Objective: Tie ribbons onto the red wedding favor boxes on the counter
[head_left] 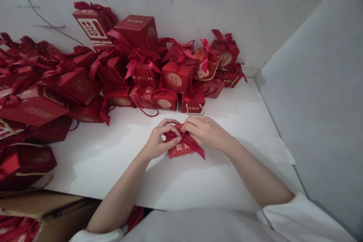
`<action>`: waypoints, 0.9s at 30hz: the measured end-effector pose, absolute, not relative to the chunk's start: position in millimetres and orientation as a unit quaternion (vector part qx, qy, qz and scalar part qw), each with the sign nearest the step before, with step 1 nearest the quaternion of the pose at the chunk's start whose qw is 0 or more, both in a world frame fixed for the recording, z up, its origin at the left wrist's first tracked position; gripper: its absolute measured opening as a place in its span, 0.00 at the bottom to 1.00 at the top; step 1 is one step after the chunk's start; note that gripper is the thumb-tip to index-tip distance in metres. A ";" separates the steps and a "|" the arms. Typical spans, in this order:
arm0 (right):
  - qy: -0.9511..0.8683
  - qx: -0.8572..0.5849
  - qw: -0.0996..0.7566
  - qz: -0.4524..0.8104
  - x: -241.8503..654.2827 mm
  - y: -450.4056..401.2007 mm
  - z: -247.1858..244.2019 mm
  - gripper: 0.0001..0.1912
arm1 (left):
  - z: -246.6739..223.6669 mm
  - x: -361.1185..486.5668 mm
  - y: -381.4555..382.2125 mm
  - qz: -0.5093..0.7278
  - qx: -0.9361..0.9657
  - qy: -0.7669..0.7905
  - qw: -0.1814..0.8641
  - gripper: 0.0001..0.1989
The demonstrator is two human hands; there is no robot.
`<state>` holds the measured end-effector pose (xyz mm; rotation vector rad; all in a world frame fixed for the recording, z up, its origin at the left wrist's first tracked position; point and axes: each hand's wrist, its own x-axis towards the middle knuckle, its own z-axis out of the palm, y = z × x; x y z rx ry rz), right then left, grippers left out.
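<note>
A small red gift box (176, 152) with white characters on its face stands on the white table before me. Dark red ribbon (194, 146) lies across its top, one tail hanging down toward the front right. My left hand (162, 138) pinches the ribbon at the box's left side, thumb and fingertips meeting near the knot. From the right, my right hand (204, 131) has its fingers curled over the ribbon at the knot. The fingers hide much of the box top and part of the knot.
Many red gift boxes with bows (173, 77) are stacked along the wall behind, spreading into a larger pile (36, 102) at left. A cardboard carton (68, 215) sits below the table's front left edge. A grey panel (317, 83) bounds the right side.
</note>
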<state>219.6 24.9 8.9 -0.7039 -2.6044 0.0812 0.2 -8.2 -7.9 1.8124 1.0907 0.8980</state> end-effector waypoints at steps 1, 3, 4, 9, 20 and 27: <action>-0.937 -0.260 0.234 0.029 219.2 26.6 6.4 0.11 | -8.0 0.1 -7.7 0.355 0.718 0.432 0.414 0.04; -0.926 -0.269 0.266 0.009 218.0 29.8 1.5 0.11 | -8.2 -0.2 -7.0 0.353 0.718 0.429 0.420 0.04; -0.920 -0.275 0.279 -0.006 217.3 31.1 -0.7 0.10 | -8.2 -0.3 -6.7 0.351 0.719 0.427 0.423 0.04; -0.879 -0.372 0.296 0.038 212.8 30.3 -4.6 0.08 | -8.4 0.6 -6.7 0.344 0.722 0.418 0.431 0.04; -0.795 -0.421 0.248 0.359 209.7 30.4 -6.8 0.08 | -15.3 -36.4 8.1 0.359 0.652 0.404 0.531 0.12; -0.760 -0.381 0.309 0.427 206.1 33.1 -13.8 0.08 | -6.4 -45.5 8.6 0.314 0.695 0.436 0.477 0.13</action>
